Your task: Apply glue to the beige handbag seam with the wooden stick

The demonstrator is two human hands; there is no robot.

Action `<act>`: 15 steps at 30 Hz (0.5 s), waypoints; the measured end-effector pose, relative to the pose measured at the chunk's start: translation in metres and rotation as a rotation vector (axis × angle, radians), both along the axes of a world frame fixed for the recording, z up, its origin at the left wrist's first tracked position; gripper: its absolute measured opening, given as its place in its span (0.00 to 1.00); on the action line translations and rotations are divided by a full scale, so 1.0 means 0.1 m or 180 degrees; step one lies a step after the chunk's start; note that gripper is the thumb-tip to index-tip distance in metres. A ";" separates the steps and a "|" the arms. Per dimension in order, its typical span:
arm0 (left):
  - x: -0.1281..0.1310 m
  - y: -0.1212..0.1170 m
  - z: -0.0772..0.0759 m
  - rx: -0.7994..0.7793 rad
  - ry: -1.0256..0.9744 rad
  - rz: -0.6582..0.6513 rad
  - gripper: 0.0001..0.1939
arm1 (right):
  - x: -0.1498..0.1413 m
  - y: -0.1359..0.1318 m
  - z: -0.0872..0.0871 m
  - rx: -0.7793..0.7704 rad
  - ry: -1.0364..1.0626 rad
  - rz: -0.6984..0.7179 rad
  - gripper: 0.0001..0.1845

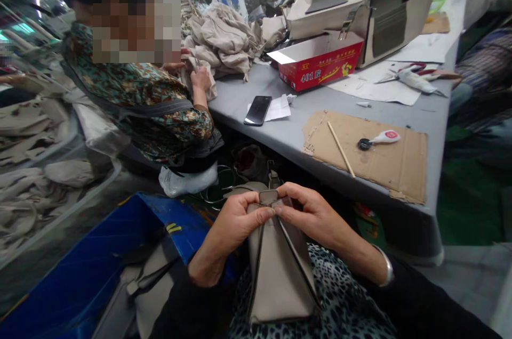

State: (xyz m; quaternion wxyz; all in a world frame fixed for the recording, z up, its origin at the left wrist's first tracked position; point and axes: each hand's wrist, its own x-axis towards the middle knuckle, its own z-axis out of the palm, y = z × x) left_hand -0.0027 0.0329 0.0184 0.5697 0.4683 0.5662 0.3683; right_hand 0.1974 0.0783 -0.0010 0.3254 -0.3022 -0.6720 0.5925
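On the grey worktop [288,136] we see a cardboard sheet [376,160] carrying a thin wooden stick [341,148] and a small white glue tube [380,138]. Near them lie a black phone [258,110] beside a slip of paper [279,108], and a red box [320,64]. Scissors [404,73] rest farther right. Across from us a person in a patterned top [144,99] handles beige fabric [224,35]. A blue bin [100,264] stands below.

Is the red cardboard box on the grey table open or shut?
Open. The red cardboard box has its white flap folded out and its inside showing.
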 end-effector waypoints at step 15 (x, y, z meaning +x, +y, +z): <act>-0.23 -0.16 -0.05 -0.0306 0.0347 0.0569 0.22 | -0.05 0.04 -0.02 0.0410 0.0478 -0.0168 0.19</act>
